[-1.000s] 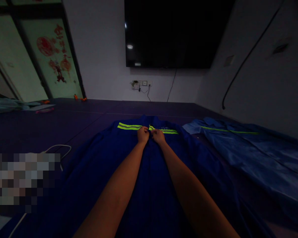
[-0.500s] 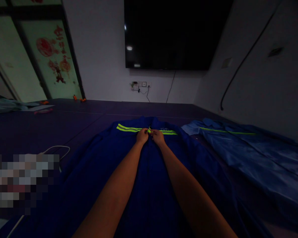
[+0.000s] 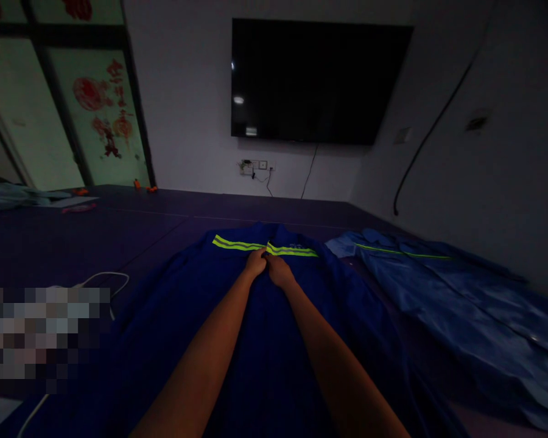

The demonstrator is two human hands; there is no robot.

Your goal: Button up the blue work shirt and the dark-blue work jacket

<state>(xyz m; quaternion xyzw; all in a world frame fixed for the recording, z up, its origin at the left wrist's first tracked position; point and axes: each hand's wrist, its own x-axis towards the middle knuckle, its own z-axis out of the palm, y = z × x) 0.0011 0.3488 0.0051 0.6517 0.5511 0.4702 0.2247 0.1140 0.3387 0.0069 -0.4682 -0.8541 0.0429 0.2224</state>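
A dark blue work jacket (image 3: 178,298) with yellow-green reflective strips across the chest lies spread out in front of me, its collar at the far end. My left hand (image 3: 256,263) pinches the front edge of the jacket at the middle, just below the reflective strip (image 3: 237,245). Right beside it, my right hand (image 3: 279,271) is closed on the other side of the same front opening. The fingertips of both hands nearly meet, and the bit of cloth or fastener between them is too small and dark to make out.
To the right lies a second, lighter blue jacket (image 3: 420,286) with a thin green strip. A white cable (image 3: 114,274) runs on the purple floor (image 3: 164,213) at left, by a blurred-out patch. A television (image 3: 315,82) hangs on the far wall; pale cloth (image 3: 9,193) lies far left.
My hands have moved slightly down the front opening, from the reflective strip to just below it. The strip's raised end now lies flatter. The view has tilted up a little.
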